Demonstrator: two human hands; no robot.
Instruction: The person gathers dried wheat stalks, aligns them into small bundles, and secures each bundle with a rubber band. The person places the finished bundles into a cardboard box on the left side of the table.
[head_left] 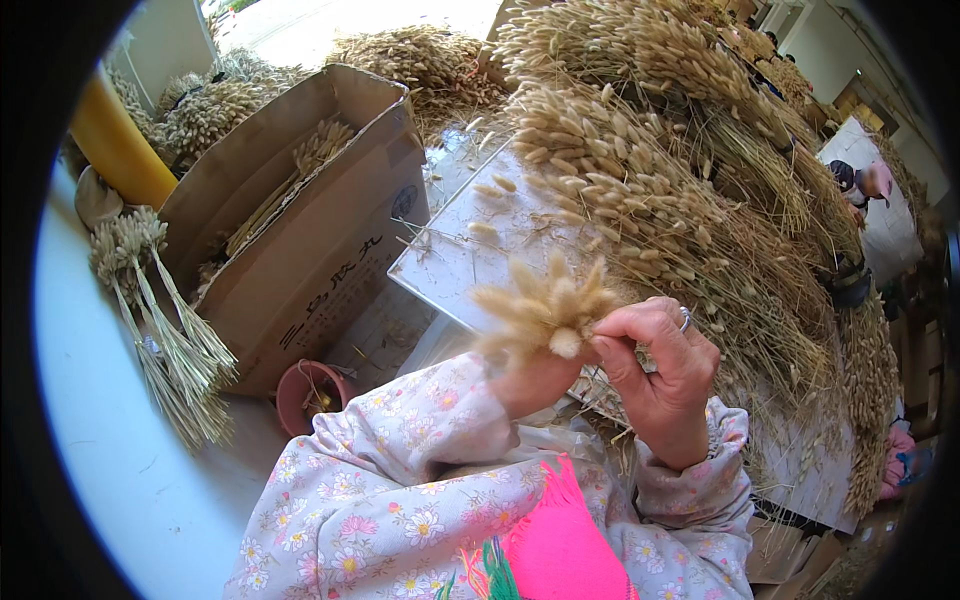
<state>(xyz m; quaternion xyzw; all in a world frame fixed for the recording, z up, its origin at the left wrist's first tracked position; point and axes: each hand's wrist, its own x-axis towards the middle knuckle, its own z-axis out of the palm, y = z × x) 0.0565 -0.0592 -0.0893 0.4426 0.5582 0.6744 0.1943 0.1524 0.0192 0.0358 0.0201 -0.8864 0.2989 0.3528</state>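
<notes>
A small bunch of dried bunny-tail grass (550, 305), with fluffy tan heads fanned out, stands in front of my chest. My left hand (540, 385) is wrapped round it below the heads; its fingers are mostly hidden by the heads and the wrist. From the right, my right hand (665, 365), with a ring on one finger, pinches thumb and forefinger together at the bunch's right edge. Whatever lies between those fingertips is too small to make out. Both forearms wear flowered grey sleeves.
Heaps of dried bunny-tail grass (640, 190) cover much of the white table (450, 255). Left of it stands an open cardboard box (330, 250) with stalks inside. A reddish bucket (308, 395) sits by the box, and tied bundles (165, 310) lean farther left. Another person (865, 182) is at far right.
</notes>
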